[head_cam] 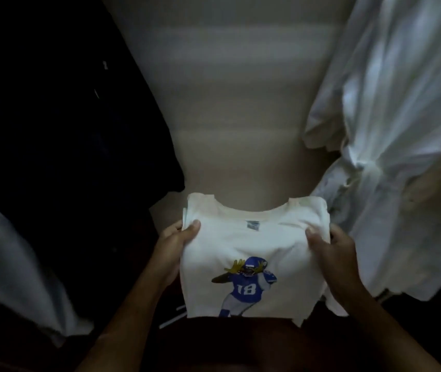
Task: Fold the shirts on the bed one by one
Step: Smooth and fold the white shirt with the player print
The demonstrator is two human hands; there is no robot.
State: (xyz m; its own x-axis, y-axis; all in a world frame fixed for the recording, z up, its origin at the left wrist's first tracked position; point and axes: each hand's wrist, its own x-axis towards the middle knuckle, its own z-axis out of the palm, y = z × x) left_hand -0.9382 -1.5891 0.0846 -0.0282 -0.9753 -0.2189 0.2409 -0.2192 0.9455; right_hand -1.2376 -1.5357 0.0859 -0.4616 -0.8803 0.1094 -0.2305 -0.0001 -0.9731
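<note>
At centre foreground: folded white shirt (240,245), held just in front of the person over the near edge of the bed (227,116); whether it touches the bed cannot be told.
Shirt, form: narrow rectangle, sides tucked behind, curved neckline at the far end; a loose corner hangs at the lower right.
Shirt, markings: small blue-grey neck label (252,226); print (246,285) of a football player in a blue helmet and a blue jersey numbered 18, yellow gloves raised.
Left hand (173,253): clamped on the shirt's left edge near the shoulder, thumb on the front, fingers behind.
Right hand (332,253): clamped on the right edge at the same height, thumb on the front, fingers behind.
Bed surface: pale cream, smooth, crossed by faint bands of light and shade.
Left side: dark garment (66,130), nearly black, detail lost in the gloom; pale grey cloth (12,264) below it at the lower left.
Right side: crumpled white garment (401,130), bunched and blurred, just beside the held shirt.
Room: dim; floor and walls not discernible.
</note>
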